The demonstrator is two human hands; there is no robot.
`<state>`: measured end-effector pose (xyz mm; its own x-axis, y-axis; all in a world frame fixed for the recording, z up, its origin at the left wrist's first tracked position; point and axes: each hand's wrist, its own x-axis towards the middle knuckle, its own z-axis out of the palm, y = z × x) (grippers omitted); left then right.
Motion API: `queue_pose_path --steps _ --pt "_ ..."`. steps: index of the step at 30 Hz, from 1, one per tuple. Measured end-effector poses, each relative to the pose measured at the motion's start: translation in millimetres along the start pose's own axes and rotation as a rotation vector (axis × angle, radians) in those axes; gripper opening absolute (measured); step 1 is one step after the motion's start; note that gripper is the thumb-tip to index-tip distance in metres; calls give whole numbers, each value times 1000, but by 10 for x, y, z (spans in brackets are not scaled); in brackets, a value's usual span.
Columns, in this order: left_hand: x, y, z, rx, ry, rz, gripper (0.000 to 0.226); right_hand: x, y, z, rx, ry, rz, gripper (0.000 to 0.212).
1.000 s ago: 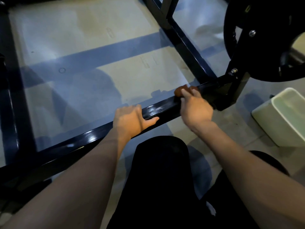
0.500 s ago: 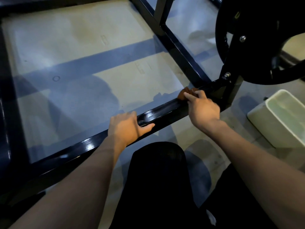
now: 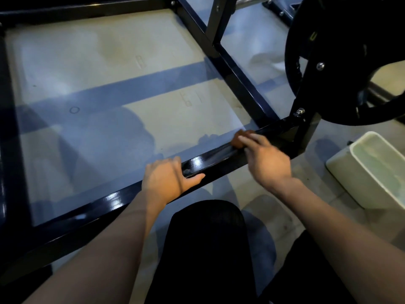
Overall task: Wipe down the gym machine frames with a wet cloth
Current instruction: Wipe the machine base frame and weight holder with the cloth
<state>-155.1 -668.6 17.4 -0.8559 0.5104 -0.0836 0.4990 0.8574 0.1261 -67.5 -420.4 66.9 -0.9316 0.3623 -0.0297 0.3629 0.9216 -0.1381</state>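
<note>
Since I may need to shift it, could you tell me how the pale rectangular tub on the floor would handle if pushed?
The pale rectangular plastic tub seems to hold water, so it is probably heavy and would slosh. Its low, wide shape looks unlikely to tip; on the smooth floor it should slide.

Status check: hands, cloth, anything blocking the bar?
Left hand braced on bar. Right hand presses brown cloth near corner joint. Nothing blocking.
</note>
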Motion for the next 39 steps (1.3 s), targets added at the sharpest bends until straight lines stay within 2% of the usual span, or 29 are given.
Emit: queue_pose_path --steps 2,4,6,8,10,12,14,18,22,24,27,29,31,34,39 --pt "-9 8 -33 -4 -9 -4 70 71 12 -23 27 34 155 40" --pt "-7 8 -30 -9 -7 -12 71 35 -239 -20 55 5 198 38" --pt "-4 -2 -18 -26 1 -19 71 -88 -611 15 104 -68 114 35" --pt "-4 6 -17 -62 11 -26 68 -262 -922 72 115 -131 -81 38" --pt "-4 18 -23 -94 14 -27 62 -394 -965 116 94 -166 -263 42" --pt "-8 16 -30 -74 15 -21 66 -387 -751 76 67 -124 -330 43" --pt "-6 14 -46 -27 8 -16 72 -244 -418 7 43 -82 -268 43" --pt "-9 4 -65 -42 -34 -22 72 185 277 -134 -13 -49 40 41" --pt "-9 4 -73 -33 -47 -24 74 327 344 -151 -38 -20 303 42" --pt "-3 8 -88 -13 -52 -23 73 220 22 -112 0 -18 279 41" --pt "-16 16 -74 -16 -38 -24 72 -130 -563 35 88 -85 46 41" --pt "7 29 -64 -37 -10 -34 72 -323 -711 111 45 -109 -123 45" --pt "12 10 -72 -48 -17 -46 73 -345 -585 133 -20 -3 -197 49" --pt "3 20 -84 -62 -37 -50 74 -100 -80 39 -123 27 -141 49" --pt "-41 -1 -30 -89 46 -11 73 524 861 -232 -186 -31 212 51"
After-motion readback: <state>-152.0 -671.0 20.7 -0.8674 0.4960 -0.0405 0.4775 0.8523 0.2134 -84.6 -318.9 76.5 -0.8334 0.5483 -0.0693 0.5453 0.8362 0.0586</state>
